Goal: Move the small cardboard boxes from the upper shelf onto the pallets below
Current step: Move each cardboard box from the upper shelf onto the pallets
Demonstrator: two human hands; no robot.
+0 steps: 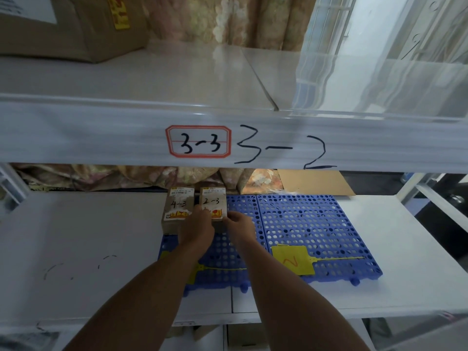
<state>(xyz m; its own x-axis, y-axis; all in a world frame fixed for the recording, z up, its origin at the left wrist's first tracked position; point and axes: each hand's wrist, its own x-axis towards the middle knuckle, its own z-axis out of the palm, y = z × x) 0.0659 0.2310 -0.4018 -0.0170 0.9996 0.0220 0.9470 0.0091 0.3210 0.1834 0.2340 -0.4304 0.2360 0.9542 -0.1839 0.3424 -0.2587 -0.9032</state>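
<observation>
Placement is the step in hand: the box marked 2-3 [214,202] sits at the far end of the left pallet [222,252], centre of the frame. It is just beside the box marked 4-3 [177,209], with a thin gap between them. Both hands are on it. The left hand [196,230] covers its near left corner and the right hand [239,222] pinches its near right corner, so the fingers [229,216] are narrow and hold the box between them. It looks to rest on the pallet, though the hands hide its near edge, so I cannot tell whether it is fully down.

The next move probably calls for squaring the box against its neighbour, letting go with both hands, and drawing the arms back out under the shelf edge with the 3-3 label [198,141]. After that comes a reach up for another box.

The right pallet [316,219] carries only a yellow tag [293,259], so there is room for more. On the upper shelf [177,79] the only thing in view is a large carton [63,29] at the upper left of the frame. Any further small boxes would lie outside the picture. A flat cardboard sheet [314,182] leans behind the pallets.
</observation>
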